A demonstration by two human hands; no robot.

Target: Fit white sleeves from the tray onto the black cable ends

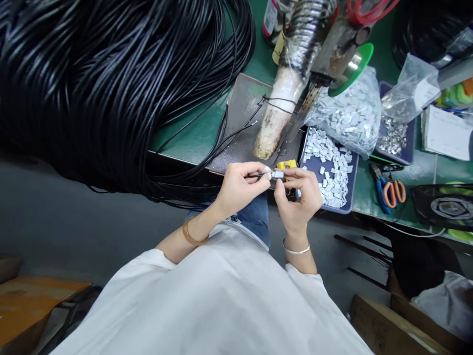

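Holding black cable (254, 175), pale connector (278, 174) between hands (242, 190) (301, 197), bottle label (271, 17) unreadable

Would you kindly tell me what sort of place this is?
Probably a cable workshop: a large heap of black cables, a tray of small pale pieces and hand tools share the green bench.

Between left hand (240, 186) and right hand (300, 197), the connector (278, 174) shows shiny metal. Left of them, the cables (121, 98) look like smooth, glossy plastic. Beyond, the nozzle (284, 94) has a rough, stained tip; the plate (246, 98) looks dull. Rightward, the bag (356, 116) is clear, wrinkled plastic, the pad (449, 133) paper. Nearer, the shirt (221, 296) is matt cloth.
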